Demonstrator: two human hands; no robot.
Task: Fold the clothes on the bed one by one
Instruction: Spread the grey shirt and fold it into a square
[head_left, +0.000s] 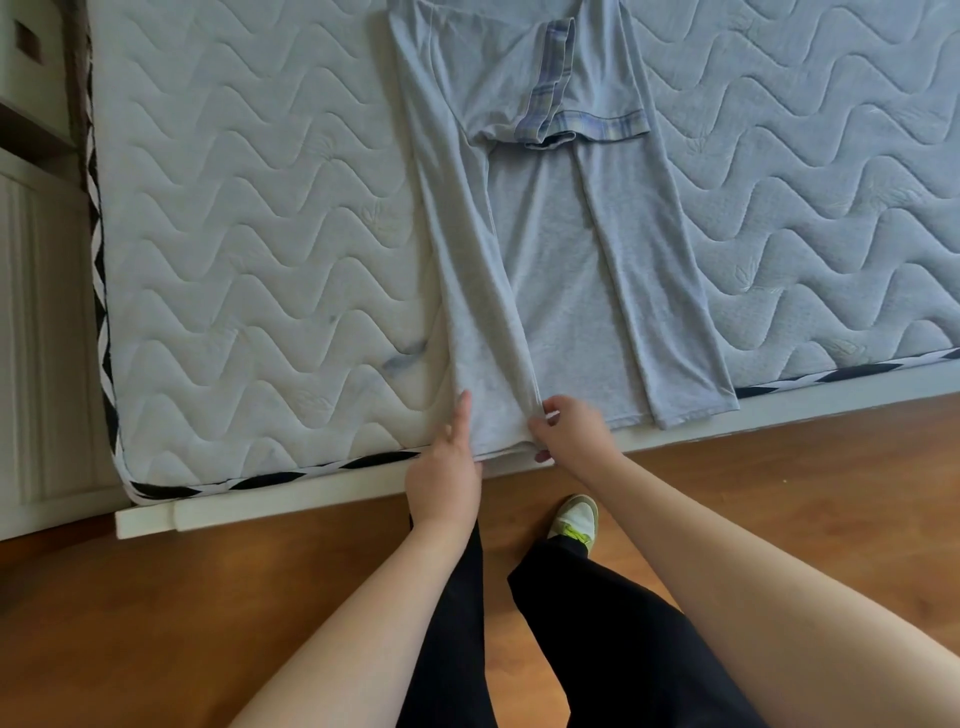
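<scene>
Scene: You stand at the foot edge of the bed (234, 260), a grey T-shirt (550, 249) laid flat on the quilted mattress, both side panels turned in toward the middle and both plaid-cuffed sleeves (561, 109) folded over the chest.
Left grip: Your left hand (447, 462) lies with straight fingers against the outer edge of the left panel at the hem, grasping nothing.
Right grip: Your right hand (569, 431) pinches the hem at that panel's inner edge.
Risk 1: The hem hangs at the mattress edge; tug toward yourself and the whole shirt probably slides off the bed.
Risk 2: The left panel lies narrow and ridged; lift only 1 corner and the fold likely opens.
Risk 3: Raise the hem too fast and the loose sleeves may shift.
Risk 4: The 2 panels look uneven, so the finished fold may come out skewed.
</scene>
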